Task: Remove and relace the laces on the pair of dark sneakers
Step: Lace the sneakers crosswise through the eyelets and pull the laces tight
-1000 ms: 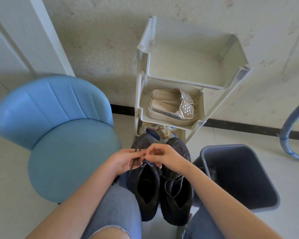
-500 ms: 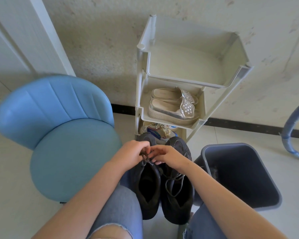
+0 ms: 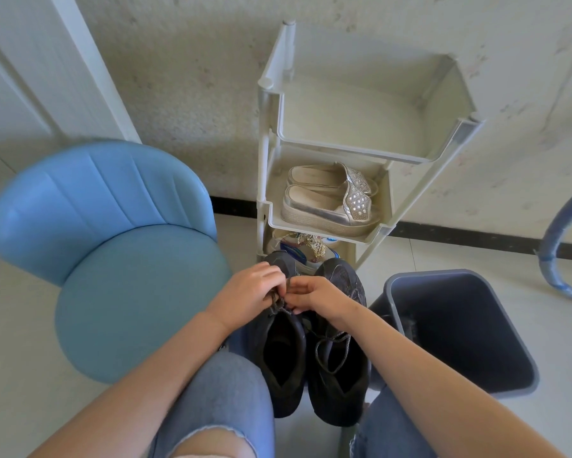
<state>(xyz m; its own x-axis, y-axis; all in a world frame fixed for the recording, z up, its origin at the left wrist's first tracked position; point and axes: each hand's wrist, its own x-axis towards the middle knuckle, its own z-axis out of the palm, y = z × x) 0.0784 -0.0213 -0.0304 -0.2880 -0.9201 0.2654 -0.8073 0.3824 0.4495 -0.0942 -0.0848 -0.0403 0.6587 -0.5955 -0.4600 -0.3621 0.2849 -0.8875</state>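
1. Pale floor (image 3: 20, 342); between denim knees (image 3: 225, 391), dark sneakers (image 3: 339, 395) side by side, toes away.
2. Atop the left sneaker (image 3: 283, 361): left hand (image 3: 248, 292) and right hand (image 3: 322, 297), both pinching its lace (image 3: 278, 303).
3. Beyond: blue chair (image 3: 129, 292) left, grey bin (image 3: 459, 328) right, shoe rack (image 3: 370, 153) ahead.

Dark sneakers (image 3: 342, 399) stand side by side, toes forward, laces (image 3: 318, 353) loose.

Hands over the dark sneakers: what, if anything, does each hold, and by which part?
Left hand and right hand both pinch the lace of the left sneaker, near its top eyelets.
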